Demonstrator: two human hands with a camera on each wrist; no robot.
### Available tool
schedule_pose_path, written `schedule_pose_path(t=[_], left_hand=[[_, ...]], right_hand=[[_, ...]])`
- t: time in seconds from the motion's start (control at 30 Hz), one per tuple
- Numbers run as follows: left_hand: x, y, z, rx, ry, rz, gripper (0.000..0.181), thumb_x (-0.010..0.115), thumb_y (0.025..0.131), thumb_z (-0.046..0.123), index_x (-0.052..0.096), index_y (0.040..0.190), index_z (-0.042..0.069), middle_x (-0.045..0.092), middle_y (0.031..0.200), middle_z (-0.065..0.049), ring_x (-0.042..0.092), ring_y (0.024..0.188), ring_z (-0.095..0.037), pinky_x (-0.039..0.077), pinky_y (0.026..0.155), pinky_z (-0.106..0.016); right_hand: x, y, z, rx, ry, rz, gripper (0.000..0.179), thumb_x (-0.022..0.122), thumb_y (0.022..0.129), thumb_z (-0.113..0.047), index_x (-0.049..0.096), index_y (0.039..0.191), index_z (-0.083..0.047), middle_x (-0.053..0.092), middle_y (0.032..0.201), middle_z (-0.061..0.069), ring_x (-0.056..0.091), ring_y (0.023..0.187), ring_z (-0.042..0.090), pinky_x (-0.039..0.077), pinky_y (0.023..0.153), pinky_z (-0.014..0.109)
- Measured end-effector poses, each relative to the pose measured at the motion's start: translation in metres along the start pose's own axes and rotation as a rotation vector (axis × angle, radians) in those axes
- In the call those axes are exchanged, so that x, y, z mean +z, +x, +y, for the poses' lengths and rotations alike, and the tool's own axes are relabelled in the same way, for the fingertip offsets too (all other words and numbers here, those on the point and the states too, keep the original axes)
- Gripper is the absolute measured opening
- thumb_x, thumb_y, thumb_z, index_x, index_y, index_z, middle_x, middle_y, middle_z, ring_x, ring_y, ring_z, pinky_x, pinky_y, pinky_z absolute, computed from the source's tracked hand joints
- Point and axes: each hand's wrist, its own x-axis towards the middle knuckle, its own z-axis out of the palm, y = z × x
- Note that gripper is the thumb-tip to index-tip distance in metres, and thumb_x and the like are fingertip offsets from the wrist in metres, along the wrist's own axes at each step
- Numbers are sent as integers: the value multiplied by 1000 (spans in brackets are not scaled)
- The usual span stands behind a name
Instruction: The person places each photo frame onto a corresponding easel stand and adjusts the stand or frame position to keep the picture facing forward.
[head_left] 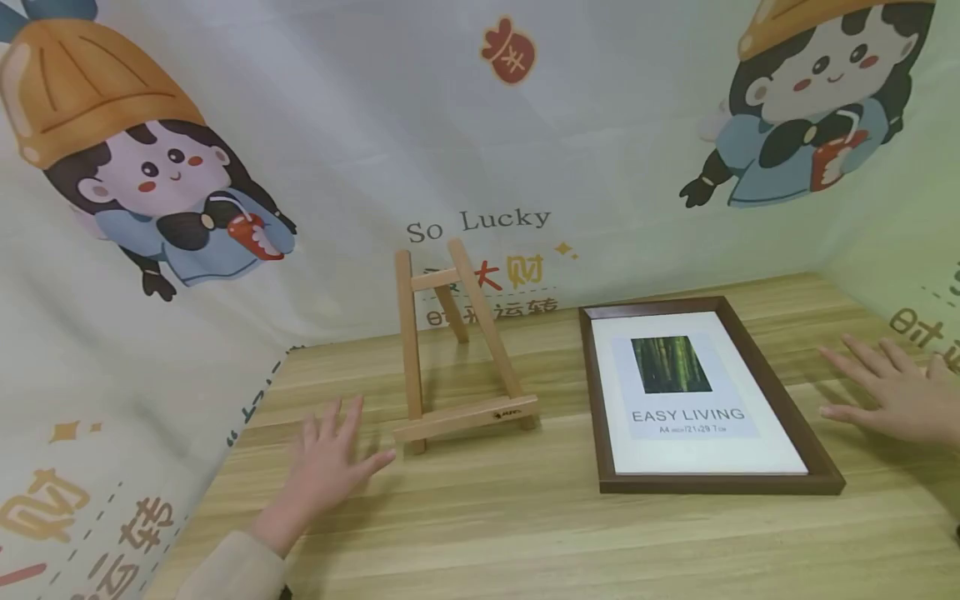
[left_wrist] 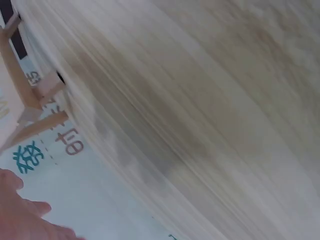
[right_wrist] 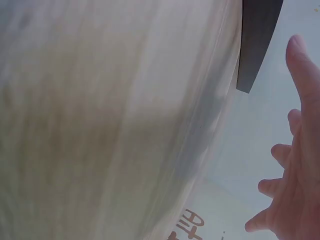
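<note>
A small wooden easel (head_left: 465,415) stands upright toward the back of the table, its front ledge facing me. To its left is my left hand (head_left: 327,462), fingers spread and holding nothing, the thumb pointing toward the easel's foot. A dark brown picture frame (head_left: 720,483) lies flat on the right, its insert showing a bamboo picture and the words EASY LIVING. Beyond its right edge my right hand (head_left: 896,396) is spread too, with nothing in it. In the right wrist view the splayed fingers (right_wrist: 282,155) are apart from the picture frame's dark edge (right_wrist: 257,45).
The table (head_left: 480,542) has a light wood-grain top. Behind it hangs a white cloth (head_left: 360,150) printed with cartoon children and lettering, which also runs along the left and right sides. Between the easel and the picture frame lies a strip of bare tabletop.
</note>
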Motion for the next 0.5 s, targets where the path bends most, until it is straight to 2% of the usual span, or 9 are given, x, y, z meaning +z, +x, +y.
schedule_pose_path(t=[0.1, 0.27, 0.4, 0.5], left_hand=[[-2, 1, 7, 37, -75, 34, 89, 49, 85, 59, 15, 146, 4, 14, 147, -27, 15, 128, -55, 13, 104, -67], [-8, 1, 30, 32, -222, 19, 88, 49, 85, 59, 17, 145, 2, 25, 146, -23, 27, 130, -43, 25, 105, -58], [-10, 3, 52, 7, -373, -3, 83, 55, 86, 52, 22, 144, 3, 43, 137, -19, 45, 120, -37, 40, 98, -53], [-10, 3, 66, -5, -500, -16, 75, 59, 86, 42, 27, 143, 4, 53, 126, -16, 54, 110, -33, 48, 89, -47]], right_hand=[[0, 1, -1, 11, 13, 10, 92, 50, 87, -52, -13, 145, -21, -13, 148, 24, 6, 120, 66, 1, 81, 85], [-3, 7, -3, 40, 39, 3, 86, 48, 89, -51, 1, 147, -8, 5, 145, 33, 16, 116, 65, 5, 83, 85], [-6, 12, -5, 34, 94, 33, 74, 47, 92, -44, 26, 136, 11, 26, 131, 42, 25, 111, 63, 18, 87, 79], [-9, 15, -8, 23, 182, 48, 68, 48, 94, -38, 32, 127, 19, 31, 123, 46, 29, 108, 63, 25, 87, 74]])
